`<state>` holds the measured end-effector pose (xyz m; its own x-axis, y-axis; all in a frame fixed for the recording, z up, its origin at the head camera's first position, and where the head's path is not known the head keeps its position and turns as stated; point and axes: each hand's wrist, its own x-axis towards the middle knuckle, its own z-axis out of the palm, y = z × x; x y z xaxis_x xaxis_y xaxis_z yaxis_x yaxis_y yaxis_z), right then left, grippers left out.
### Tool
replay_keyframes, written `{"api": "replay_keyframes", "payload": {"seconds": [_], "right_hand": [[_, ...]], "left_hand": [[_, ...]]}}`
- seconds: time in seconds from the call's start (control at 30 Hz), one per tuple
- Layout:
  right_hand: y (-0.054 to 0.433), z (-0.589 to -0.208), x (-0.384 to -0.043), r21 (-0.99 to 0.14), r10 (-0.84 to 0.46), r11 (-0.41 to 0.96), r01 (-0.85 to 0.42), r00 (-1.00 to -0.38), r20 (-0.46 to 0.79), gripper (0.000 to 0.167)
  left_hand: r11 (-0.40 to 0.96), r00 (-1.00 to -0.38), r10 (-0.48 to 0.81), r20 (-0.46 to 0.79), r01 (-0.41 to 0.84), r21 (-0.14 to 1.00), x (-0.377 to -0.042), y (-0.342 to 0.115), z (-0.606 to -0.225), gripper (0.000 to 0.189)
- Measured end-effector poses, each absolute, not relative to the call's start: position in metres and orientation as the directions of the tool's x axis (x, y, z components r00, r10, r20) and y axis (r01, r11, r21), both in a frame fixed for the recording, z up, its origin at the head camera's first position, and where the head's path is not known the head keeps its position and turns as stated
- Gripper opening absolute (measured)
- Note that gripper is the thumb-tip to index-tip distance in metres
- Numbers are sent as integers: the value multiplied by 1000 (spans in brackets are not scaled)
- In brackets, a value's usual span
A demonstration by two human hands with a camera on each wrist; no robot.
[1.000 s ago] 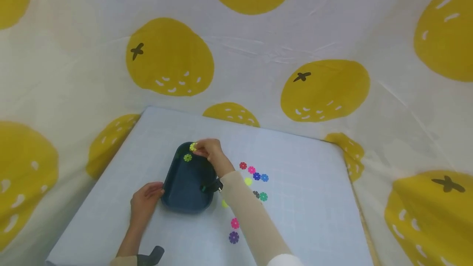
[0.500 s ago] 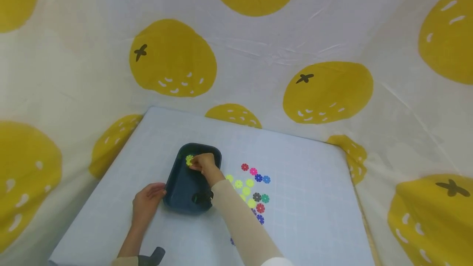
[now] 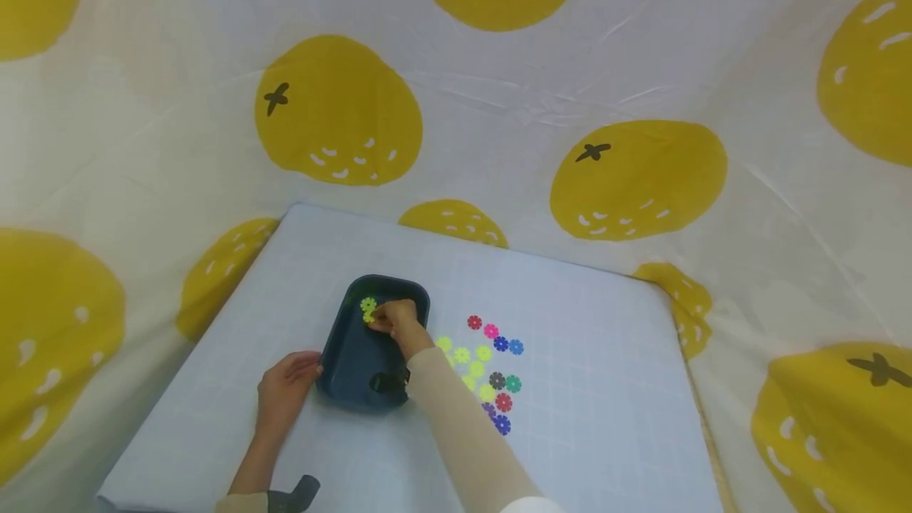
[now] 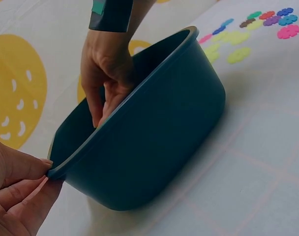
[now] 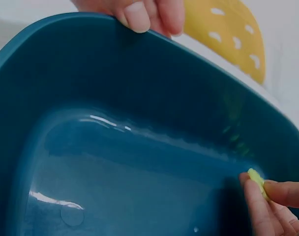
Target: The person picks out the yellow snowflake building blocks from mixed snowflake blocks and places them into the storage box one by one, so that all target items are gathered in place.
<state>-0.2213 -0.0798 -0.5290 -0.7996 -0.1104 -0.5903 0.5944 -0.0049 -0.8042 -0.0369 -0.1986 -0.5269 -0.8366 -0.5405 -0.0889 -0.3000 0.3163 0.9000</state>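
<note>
My left hand (image 3: 283, 394) pinches the rim of a dark teal plastic basin (image 4: 154, 132) between thumb and fingers, at its left side. Inside the basin, near the far end, my right hand (image 3: 399, 319) holds a yellow-green snowflake disc (image 5: 255, 179) between thumb and fingertips. Another yellow-green snowflake disc (image 3: 367, 304) shows right beside the held one in the head view; whether they touch or interlock I cannot tell. In the left wrist view the basin wall hides the discs and the tips of the right fingers.
Several yellow-green discs (image 3: 476, 369) lie on the white-covered table (image 3: 598, 386) right of the basin. Around them are red, pink, blue, green, dark grey and purple discs (image 4: 288, 32). A white curtain printed with yellow fruit (image 3: 634, 180) hangs behind the table.
With the disc between its fingers, my right hand has come down from the basin's far rim into the basin, beside the other yellow-green disc. The left hand keeps its place on the rim.
</note>
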Motion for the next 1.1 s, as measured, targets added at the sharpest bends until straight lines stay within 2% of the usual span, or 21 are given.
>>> {"api": "replay_keyframes", "payload": {"seconds": [0.37, 0.6, 1.1], "right_hand": [[-85, -530, -218, -780, -91, -23, 625, -778, -621, 59], [-85, -526, -217, -756, -132, -29, 654, -752, -645, 86], [-91, -518, -215, -765, -65, 121, 632, -764, -642, 78]], "left_hand": [[302, -837, -537, -106, -308, 902, -36, -198, -525, 25], [311, -839, -536, -93, -299, 902, -36, -198, -526, 25], [323, -835, -546, -69, -286, 902, -36, -197, -529, 23]]}}
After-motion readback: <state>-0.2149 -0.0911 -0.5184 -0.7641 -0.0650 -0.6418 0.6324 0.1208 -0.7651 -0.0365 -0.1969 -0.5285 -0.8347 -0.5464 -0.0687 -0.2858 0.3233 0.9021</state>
